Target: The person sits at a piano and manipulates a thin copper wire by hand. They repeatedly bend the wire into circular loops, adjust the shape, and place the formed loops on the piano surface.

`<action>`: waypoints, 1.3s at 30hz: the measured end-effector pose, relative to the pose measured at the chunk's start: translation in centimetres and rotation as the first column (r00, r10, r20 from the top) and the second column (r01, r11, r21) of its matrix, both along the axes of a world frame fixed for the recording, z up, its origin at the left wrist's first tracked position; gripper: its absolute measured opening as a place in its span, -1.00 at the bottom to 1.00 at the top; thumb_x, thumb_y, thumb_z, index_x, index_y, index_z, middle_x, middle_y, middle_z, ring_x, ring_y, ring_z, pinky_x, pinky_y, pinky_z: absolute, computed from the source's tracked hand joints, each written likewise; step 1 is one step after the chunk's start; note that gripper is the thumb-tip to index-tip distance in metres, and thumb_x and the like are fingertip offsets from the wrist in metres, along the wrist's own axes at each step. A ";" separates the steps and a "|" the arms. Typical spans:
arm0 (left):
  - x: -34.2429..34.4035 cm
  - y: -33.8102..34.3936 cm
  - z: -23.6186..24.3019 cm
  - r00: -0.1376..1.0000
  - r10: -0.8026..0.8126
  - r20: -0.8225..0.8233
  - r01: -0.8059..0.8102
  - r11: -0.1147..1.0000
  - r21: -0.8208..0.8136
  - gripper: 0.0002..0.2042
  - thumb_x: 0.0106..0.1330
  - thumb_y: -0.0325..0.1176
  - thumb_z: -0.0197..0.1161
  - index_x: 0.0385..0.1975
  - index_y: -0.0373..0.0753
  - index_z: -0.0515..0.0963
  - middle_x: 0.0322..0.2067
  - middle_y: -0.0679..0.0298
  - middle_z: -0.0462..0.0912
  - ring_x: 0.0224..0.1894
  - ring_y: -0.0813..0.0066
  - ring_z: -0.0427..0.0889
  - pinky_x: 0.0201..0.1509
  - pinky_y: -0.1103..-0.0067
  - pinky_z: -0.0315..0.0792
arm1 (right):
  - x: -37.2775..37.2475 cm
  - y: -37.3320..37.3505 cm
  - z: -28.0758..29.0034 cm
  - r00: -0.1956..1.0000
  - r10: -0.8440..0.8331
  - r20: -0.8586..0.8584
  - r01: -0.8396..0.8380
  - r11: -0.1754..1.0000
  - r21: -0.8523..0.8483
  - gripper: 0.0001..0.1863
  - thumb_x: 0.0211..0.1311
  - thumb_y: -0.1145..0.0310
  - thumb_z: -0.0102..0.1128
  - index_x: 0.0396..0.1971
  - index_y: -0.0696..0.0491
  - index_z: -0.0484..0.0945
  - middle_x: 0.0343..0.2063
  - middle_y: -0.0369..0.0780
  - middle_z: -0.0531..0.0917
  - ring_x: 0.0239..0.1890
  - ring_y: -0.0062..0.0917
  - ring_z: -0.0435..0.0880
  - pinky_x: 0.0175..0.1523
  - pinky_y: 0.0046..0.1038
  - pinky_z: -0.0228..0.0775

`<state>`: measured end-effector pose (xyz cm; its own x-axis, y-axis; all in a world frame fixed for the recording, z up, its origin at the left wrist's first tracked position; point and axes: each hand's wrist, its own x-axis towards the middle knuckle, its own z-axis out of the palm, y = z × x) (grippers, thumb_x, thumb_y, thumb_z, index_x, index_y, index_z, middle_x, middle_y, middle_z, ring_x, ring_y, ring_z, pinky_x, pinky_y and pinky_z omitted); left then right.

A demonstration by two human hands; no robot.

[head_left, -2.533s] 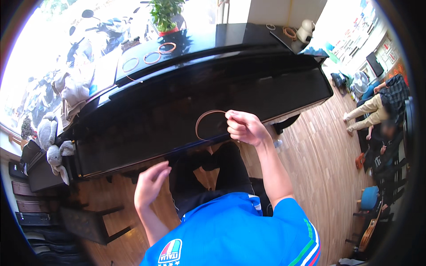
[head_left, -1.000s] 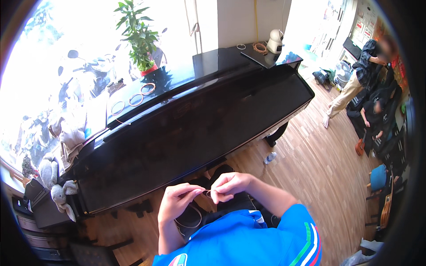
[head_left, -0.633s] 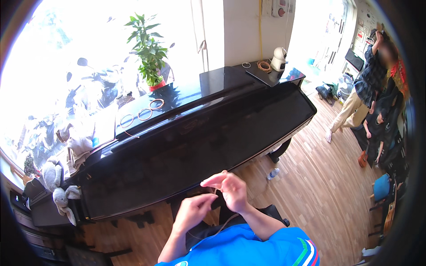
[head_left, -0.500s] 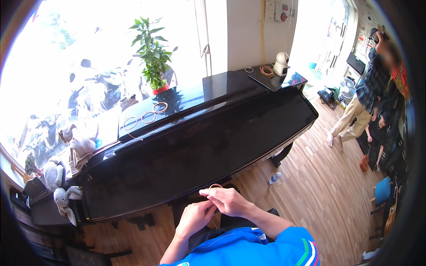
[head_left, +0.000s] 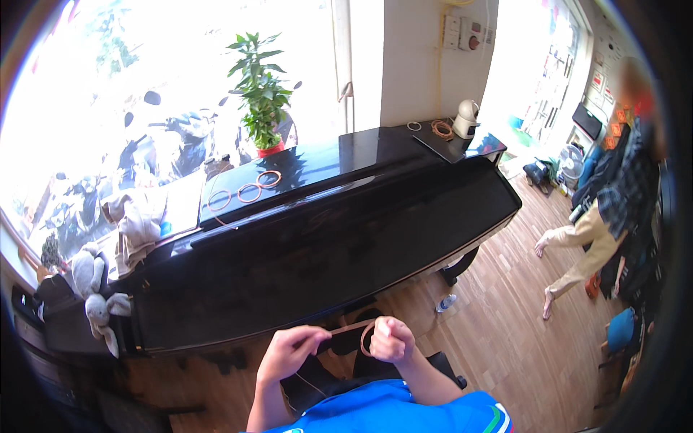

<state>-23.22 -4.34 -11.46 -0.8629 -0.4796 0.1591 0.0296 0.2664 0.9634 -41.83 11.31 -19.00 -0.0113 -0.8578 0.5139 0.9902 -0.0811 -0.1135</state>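
Note:
My right hand (head_left: 392, 339) is closed on a small coil of copper-coloured cord (head_left: 366, 340), whose loop shows at its left side. From there a straight stretch of the cord runs across to my left hand (head_left: 294, 349), where thumb and fingers pinch it. A thin loose length hangs below my left hand over my lap. Both hands are raised just in front of a long black upright piano (head_left: 317, 267). Whether the cord is wire or soft cord cannot be made out.
On the piano top lie several copper-coloured rings (head_left: 249, 193), a potted plant (head_left: 261, 108), a white camera-like device (head_left: 466, 119) and a grey plush rabbit (head_left: 101, 307). A water bottle (head_left: 446, 303) stands on the wood floor. Another person (head_left: 610, 216) is at the right.
My hands have moved apart, drawing a stretch of cord out between them; before, they were together. The person at the right has stepped and lowered an arm. The view has shifted slightly.

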 end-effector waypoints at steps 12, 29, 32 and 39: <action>-1.6 3.4 -4.3 0.946 -0.133 0.297 0.227 0.924 -0.308 -0.81 0.37 -0.35 0.21 -0.12 -0.21 0.67 -0.38 0.10 0.73 -0.38 0.14 0.71 -0.25 0.43 0.58 | 1.6 -3.0 4.1 -0.495 -0.396 -0.774 0.628 0.453 -0.633 -0.80 0.39 0.52 0.11 -0.06 0.23 0.58 -0.12 -0.02 0.70 -0.07 -0.17 0.72 0.06 -0.27 0.56; -3.5 1.2 -4.7 0.975 0.212 -0.067 -0.177 0.924 0.340 -0.78 0.50 -0.36 0.14 -0.15 -0.36 0.68 -0.53 0.46 0.51 -0.56 0.78 0.31 -0.46 0.74 0.24 | 0.0 -4.3 0.8 0.902 -0.213 -0.375 0.317 0.917 0.243 -0.64 0.57 0.14 -0.09 -0.29 0.11 0.52 -0.67 -0.37 0.43 -0.63 -0.66 0.39 -0.44 -0.58 0.24; -5.1 -0.5 -3.8 0.986 0.167 -0.017 -0.136 0.856 0.499 -0.74 0.54 -0.29 0.09 -0.12 -0.34 0.66 -0.48 0.43 0.54 -0.56 0.81 0.30 -0.50 0.75 0.18 | -1.3 -6.5 2.5 0.879 -0.257 -0.402 0.414 0.830 0.374 -0.63 0.59 0.16 -0.14 -0.27 0.12 0.52 -0.63 -0.31 0.50 -0.59 -0.61 0.50 -0.37 -0.54 0.38; -8.0 -5.7 -4.8 0.989 0.055 -0.141 0.049 0.764 0.644 -0.74 0.56 -0.27 0.06 -0.12 -0.34 0.57 -0.34 0.39 0.59 -0.51 0.81 0.35 -0.51 0.81 0.15 | -4.7 -10.9 4.1 0.463 -0.276 -0.842 0.758 0.615 0.215 -0.66 0.57 0.19 -0.04 -0.27 0.15 0.57 -0.52 -0.28 0.62 -0.44 -0.59 0.67 -0.25 -0.53 0.54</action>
